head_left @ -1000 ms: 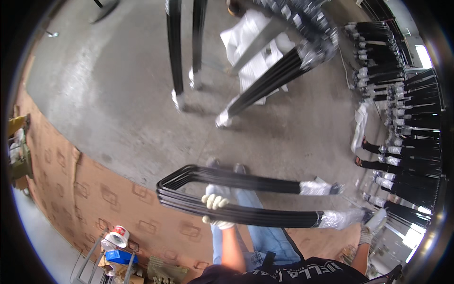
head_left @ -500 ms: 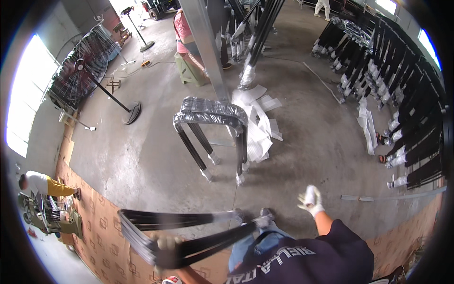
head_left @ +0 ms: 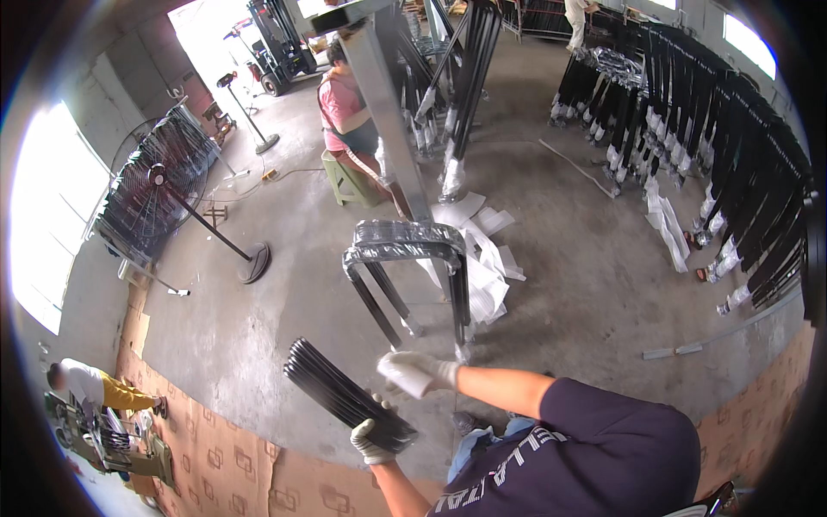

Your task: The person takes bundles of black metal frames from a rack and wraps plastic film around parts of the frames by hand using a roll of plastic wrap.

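Observation:
My left hand (head_left: 372,441), in a pale glove, is closed around the near end of a bundle of black bent-tube frames (head_left: 340,388). The bundle slants up and to the left in front of me, its tubes lying side by side. My right hand (head_left: 435,370), also gloved, is closed on a small white roll (head_left: 407,377) just right of the bundle; whether the roll touches the tubes I cannot tell. Just beyond stands another bundle of black bent frames (head_left: 405,243), its top wrapped in clear film and its leg ends in white wrapping.
A metal post (head_left: 392,121) rises behind the standing bundle, beside loose white sheets (head_left: 482,276). A person (head_left: 345,108) sits on a green stool (head_left: 345,183). Many wrapped black frames (head_left: 689,112) line the right. A pedestal fan (head_left: 207,220) stands left; patterned brown sheeting (head_left: 224,457) covers the near floor.
My left hand has swung the bundle up and to the right, turning its bent tops away from me. My right hand has moved left with the roll to beside the bundle.

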The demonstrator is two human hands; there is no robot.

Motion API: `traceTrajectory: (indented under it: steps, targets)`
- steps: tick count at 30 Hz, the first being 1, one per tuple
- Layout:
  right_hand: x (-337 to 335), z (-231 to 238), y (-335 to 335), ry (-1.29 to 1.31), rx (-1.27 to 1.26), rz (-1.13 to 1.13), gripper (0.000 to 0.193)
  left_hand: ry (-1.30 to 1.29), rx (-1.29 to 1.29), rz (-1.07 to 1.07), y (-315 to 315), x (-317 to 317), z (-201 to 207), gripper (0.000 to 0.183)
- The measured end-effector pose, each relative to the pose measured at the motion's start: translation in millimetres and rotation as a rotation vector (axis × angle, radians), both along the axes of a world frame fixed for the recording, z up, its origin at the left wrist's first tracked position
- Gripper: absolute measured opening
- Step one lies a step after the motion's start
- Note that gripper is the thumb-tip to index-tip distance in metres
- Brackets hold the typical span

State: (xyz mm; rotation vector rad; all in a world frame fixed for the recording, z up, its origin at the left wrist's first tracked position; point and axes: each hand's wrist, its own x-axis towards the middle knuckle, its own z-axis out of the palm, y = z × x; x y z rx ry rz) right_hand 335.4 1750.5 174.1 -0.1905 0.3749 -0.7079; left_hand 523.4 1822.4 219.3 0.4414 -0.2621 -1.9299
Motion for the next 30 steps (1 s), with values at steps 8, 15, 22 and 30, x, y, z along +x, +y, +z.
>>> traceTrajectory:
  steps: [8,15,22,30]
  targets:
    - [120,10,-42,0.278,-0.037,0.09,0.037,0.055,0.117,-0.078,7,49,-63,0.061]
    - [120,28,-34,0.365,0.022,0.209,0.043,0.099,0.201,-0.184,9,58,-60,0.063]
    - [117,35,-16,0.558,-0.036,0.159,0.039,-0.035,0.161,-0.329,12,53,-43,0.073]
    - [106,100,-34,0.371,-0.077,-0.002,0.031,-0.255,0.148,-0.323,-19,63,-24,0.054]
